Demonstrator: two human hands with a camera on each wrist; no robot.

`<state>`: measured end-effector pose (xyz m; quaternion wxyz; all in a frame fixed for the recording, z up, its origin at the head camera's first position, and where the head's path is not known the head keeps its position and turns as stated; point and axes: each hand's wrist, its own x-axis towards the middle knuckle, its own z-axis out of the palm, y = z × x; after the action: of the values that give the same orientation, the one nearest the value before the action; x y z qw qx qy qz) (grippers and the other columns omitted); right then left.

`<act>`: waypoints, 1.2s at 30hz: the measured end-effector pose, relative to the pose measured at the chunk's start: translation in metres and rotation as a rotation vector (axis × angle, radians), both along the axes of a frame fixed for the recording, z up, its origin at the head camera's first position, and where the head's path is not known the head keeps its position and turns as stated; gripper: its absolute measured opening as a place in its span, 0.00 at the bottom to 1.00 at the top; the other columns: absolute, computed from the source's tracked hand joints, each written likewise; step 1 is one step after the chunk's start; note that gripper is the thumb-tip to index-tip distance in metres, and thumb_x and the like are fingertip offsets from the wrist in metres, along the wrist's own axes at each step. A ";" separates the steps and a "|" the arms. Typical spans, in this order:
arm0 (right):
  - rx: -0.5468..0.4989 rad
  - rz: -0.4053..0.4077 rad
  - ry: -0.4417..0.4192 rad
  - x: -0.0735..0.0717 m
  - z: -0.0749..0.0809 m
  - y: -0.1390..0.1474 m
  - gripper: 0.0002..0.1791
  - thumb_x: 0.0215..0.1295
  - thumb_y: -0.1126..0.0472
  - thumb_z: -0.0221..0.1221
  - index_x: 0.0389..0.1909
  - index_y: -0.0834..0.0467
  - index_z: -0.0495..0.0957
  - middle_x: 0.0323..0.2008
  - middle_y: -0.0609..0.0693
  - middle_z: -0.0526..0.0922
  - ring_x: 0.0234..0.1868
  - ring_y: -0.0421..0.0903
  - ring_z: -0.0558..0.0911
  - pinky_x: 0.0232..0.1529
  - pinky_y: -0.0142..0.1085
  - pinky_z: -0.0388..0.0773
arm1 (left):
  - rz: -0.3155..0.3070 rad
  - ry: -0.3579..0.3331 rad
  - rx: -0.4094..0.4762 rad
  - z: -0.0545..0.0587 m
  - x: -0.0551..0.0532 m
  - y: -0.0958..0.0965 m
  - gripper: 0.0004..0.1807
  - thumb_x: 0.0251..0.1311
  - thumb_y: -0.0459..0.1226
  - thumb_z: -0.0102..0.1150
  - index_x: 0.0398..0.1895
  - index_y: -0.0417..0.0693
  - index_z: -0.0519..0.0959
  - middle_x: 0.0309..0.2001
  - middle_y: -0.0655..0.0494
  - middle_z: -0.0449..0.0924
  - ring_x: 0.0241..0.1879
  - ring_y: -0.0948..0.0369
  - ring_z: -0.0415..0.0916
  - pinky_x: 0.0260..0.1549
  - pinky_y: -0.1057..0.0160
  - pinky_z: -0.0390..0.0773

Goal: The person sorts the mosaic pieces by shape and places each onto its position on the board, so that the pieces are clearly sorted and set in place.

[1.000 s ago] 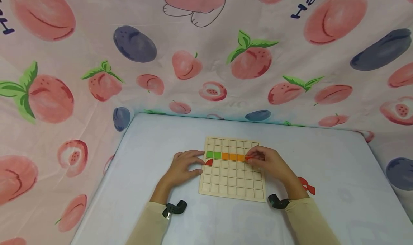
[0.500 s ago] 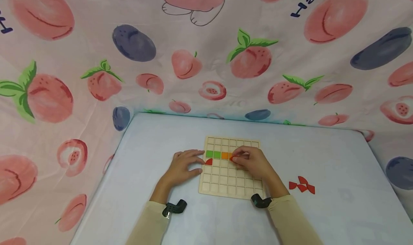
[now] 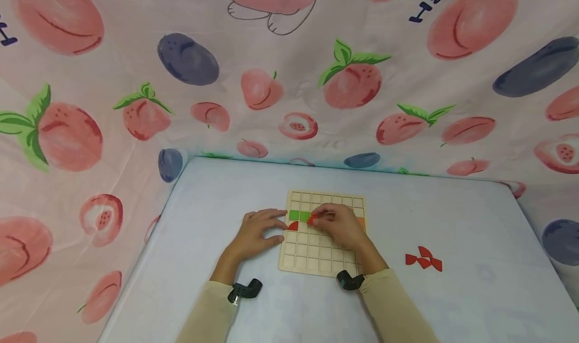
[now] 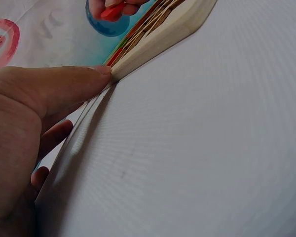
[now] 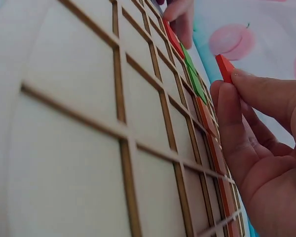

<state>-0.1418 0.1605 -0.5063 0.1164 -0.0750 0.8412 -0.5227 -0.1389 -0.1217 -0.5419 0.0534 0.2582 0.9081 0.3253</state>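
Observation:
A wooden grid board (image 3: 300,262) lies on the table. My left hand (image 3: 259,236) rests at its left edge, fingers extended, the thumb (image 4: 84,84) touching the rim in the left wrist view. My right hand (image 3: 338,226) is above the board, pinching a small red piece (image 5: 224,67) between thumb and fingers. Two green tiles (image 3: 299,216) fill the left cells of one row. Orange tiles (image 5: 218,159) continue that row, partly hidden by my right hand in the head view. Below the first green tile sits a red quarter-circle piece (image 3: 293,226).
Several loose red pieces (image 3: 423,259) lie on the white table (image 3: 479,222) to the right of the board. A fruit-print cloth (image 3: 307,82) hangs behind and at the left. Each wrist wears a black camera (image 3: 246,290).
My right hand has moved left along the tile row with the red piece, from the right end to beside the green tiles. The loose red pieces came into fuller view. My left hand stayed still.

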 end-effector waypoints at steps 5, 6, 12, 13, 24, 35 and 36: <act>0.039 -0.022 0.005 -0.001 -0.003 -0.009 0.08 0.66 0.61 0.68 0.45 0.53 0.88 0.39 0.45 0.90 0.38 0.38 0.86 0.45 0.35 0.80 | -0.005 0.006 0.010 -0.001 -0.001 0.000 0.11 0.61 0.48 0.69 0.47 0.67 0.85 0.71 0.67 0.73 0.75 0.58 0.64 0.67 0.43 0.56; 0.042 -0.028 0.006 -0.001 -0.003 -0.011 0.08 0.66 0.61 0.68 0.44 0.53 0.88 0.39 0.46 0.90 0.37 0.39 0.86 0.44 0.35 0.79 | -0.004 0.007 0.009 -0.001 -0.001 0.000 0.11 0.61 0.48 0.69 0.46 0.67 0.85 0.71 0.67 0.73 0.74 0.58 0.64 0.67 0.43 0.56; 0.046 -0.097 -0.042 -0.001 -0.004 -0.019 0.05 0.64 0.60 0.69 0.41 0.52 0.88 0.31 0.46 0.89 0.31 0.42 0.83 0.37 0.35 0.78 | -0.001 0.007 0.013 -0.002 -0.001 0.001 0.10 0.61 0.48 0.69 0.46 0.67 0.85 0.71 0.66 0.73 0.74 0.58 0.64 0.68 0.42 0.56; 0.052 -0.110 -0.050 -0.001 -0.004 -0.020 0.05 0.64 0.60 0.69 0.40 0.51 0.88 0.31 0.45 0.88 0.31 0.42 0.82 0.36 0.35 0.78 | -0.002 0.005 0.015 -0.001 -0.001 0.001 0.11 0.61 0.48 0.69 0.46 0.67 0.85 0.71 0.66 0.73 0.74 0.58 0.64 0.68 0.42 0.56; 0.132 -0.138 -0.039 -0.003 -0.007 -0.025 0.04 0.59 0.58 0.73 0.34 0.50 0.88 0.29 0.44 0.86 0.30 0.41 0.80 0.35 0.36 0.75 | 0.000 0.007 0.009 -0.003 -0.001 0.001 0.10 0.62 0.48 0.69 0.46 0.68 0.85 0.71 0.68 0.73 0.75 0.59 0.64 0.68 0.42 0.56; 0.204 -0.090 -0.022 -0.004 -0.008 -0.027 0.03 0.60 0.58 0.72 0.29 0.48 0.88 0.24 0.42 0.83 0.27 0.41 0.77 0.32 0.36 0.73 | -0.007 0.024 0.016 -0.002 0.000 0.000 0.11 0.61 0.47 0.70 0.46 0.67 0.85 0.70 0.67 0.73 0.74 0.59 0.65 0.67 0.42 0.57; 0.205 -0.086 -0.017 -0.004 -0.008 -0.027 0.03 0.60 0.58 0.72 0.28 0.48 0.88 0.24 0.42 0.83 0.27 0.41 0.77 0.32 0.36 0.72 | -0.008 0.026 0.015 -0.002 -0.001 0.000 0.11 0.61 0.47 0.69 0.46 0.67 0.85 0.70 0.67 0.74 0.74 0.59 0.65 0.67 0.42 0.57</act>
<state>-0.1458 0.1338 -0.5140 0.1077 -0.0220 0.8917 -0.4392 -0.1394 -0.1218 -0.5444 0.0410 0.2664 0.9052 0.3285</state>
